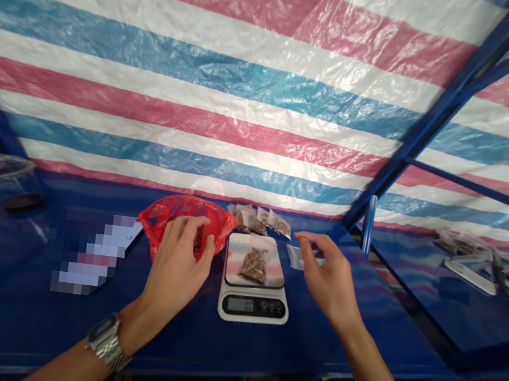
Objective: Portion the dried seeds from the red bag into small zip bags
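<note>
My left hand (180, 255) is over the mouth of a red plastic bag (153, 218), its thumb and fingers apart above dark reddish-brown pieces (198, 240) inside. On the right, the fingertips of my right hand (327, 275) are pinched together; what they hold, if anything, is too small to make out. Beneath those fingers lies a small clear zip bag (293, 257), partly hidden. Between my hands stands a white kitchen scale (227, 295) with a lit display. A small clear bag of brown dried bits (254, 266) rests on its platform.
Several filled small bags (257, 220) lie behind the scale on the blue table (198, 344). A blurred-out phone-like object (98, 258) is at left, near a clear plastic container (0, 178). Blue metal posts (368, 223) and a striped tarp (199, 116) bound the back.
</note>
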{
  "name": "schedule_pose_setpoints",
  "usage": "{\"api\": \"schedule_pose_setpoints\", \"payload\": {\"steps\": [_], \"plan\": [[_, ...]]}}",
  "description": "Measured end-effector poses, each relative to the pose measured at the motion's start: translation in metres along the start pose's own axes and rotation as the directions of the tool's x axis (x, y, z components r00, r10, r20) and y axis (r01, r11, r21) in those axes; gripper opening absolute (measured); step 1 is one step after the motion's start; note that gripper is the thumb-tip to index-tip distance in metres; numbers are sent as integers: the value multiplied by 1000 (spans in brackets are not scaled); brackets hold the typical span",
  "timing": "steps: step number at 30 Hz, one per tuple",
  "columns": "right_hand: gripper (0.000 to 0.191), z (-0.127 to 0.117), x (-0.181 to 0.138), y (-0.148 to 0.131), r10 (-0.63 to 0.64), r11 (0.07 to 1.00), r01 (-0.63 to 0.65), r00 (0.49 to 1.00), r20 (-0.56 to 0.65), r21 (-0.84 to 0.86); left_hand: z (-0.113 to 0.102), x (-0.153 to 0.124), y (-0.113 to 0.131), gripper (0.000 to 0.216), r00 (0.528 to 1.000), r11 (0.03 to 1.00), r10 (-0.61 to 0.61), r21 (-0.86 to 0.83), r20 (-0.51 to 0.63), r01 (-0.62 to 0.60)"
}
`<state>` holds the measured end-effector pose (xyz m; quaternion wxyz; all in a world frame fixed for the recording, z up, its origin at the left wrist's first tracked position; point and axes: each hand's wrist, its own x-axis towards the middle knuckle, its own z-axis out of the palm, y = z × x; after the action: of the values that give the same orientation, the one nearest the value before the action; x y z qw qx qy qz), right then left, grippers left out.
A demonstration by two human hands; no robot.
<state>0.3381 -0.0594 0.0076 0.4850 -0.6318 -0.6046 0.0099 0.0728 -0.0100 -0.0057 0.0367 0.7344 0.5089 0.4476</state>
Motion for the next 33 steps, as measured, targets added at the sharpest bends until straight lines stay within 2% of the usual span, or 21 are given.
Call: {"api": "schedule_pose_setpoints", "payload": {"steps": [2, 6, 11, 16, 20, 23, 25, 27, 30, 33], "plan": [[30, 0, -1, 7, 38, 999, -38, 999, 17, 4, -2, 0, 2, 16, 999, 999, 32, -16, 27, -32], [32, 3, -1, 8, 86, 996, -86, 995, 51, 7, -2, 2, 6, 19, 996, 996, 45, -78, 83, -39], [28, 14, 0, -6, 42, 998, -38, 992, 116, -40, 1, 3, 18, 18, 996, 983, -7, -180, 93, 24], [26, 31, 2, -8, 15, 984, 13, 987, 158, -176, 1, 1, 32, 19, 994, 974, -36, -217, 108, 59], [29, 46, 3, -5, 66, 931, 6, 981, 183, -365, 1, 0, 36, 18, 994, 975, -31, -215, 108, 54], [21, 51, 6, -5, 99, 915, -4, 972, 215, -403, 5, -2, 36, 17, 991, 983, -53, -168, 126, 74], [15, 50, 10, -7, 84, 953, -10, 968, 234, -302, 10, -5, 35, 16, 986, 985, -78, -140, 148, 99], [12, 47, 13, -14, 28, 997, -9, 961, 273, -70, 15, -10, 35, 18, 985, 984, -86, -141, 148, 107], [13, 46, 17, -38, -89, 963, 2, 947, 309, 271, 21, -19, 37, 32, 984, 970, -85, -214, 155, 118], [15, 58, 17, -70, -92, 921, 2, 972, 214, 390, 23, -24, 38, 35, 961, 900, -168, -365, 218, 240]]}}
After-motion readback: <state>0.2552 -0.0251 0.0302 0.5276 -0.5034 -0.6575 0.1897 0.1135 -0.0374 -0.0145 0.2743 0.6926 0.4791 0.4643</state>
